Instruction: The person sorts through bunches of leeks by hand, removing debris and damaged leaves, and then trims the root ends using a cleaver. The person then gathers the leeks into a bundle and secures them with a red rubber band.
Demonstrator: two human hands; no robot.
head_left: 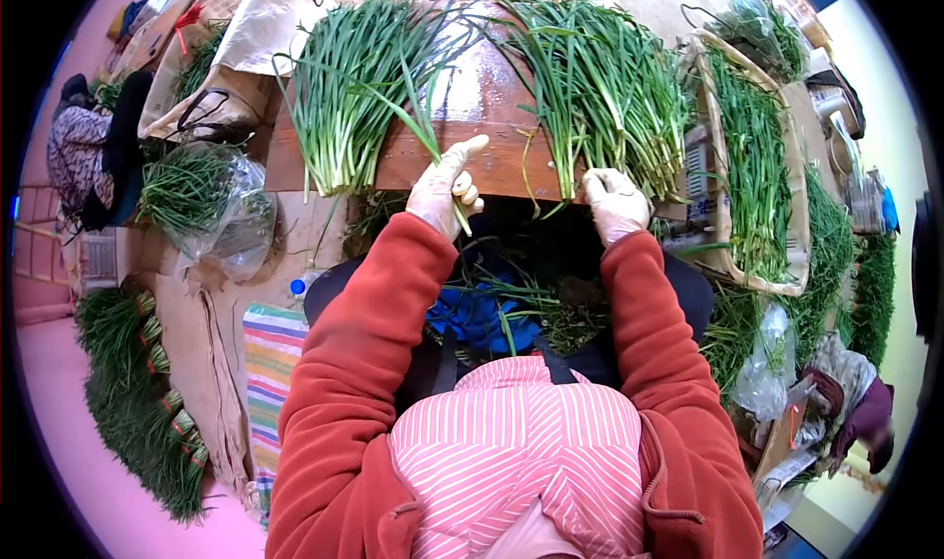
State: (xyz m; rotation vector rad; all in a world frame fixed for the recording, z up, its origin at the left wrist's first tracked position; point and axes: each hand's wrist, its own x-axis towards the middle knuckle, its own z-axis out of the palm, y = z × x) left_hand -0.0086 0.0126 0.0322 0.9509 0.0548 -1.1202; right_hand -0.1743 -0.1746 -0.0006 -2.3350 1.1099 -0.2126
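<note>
My left hand, in a pale glove, is closed around a few garlic chives, whose leaves point up over the board and whose pale ends stick out below my fingers. My right hand, gloved too, has its fingers curled at the board's front edge, against the stem ends of the right pile of garlic chives; what its fingers pinch is hidden. A left pile of garlic chives lies with its white ends towards me. Both piles rest on a wet brown wooden board.
A lined crate of chives stands at my right. On the left are a plastic bag of greens, tied bundles on the floor and a striped sack. Trimmings lie below the board. Other people sit at far left and far right.
</note>
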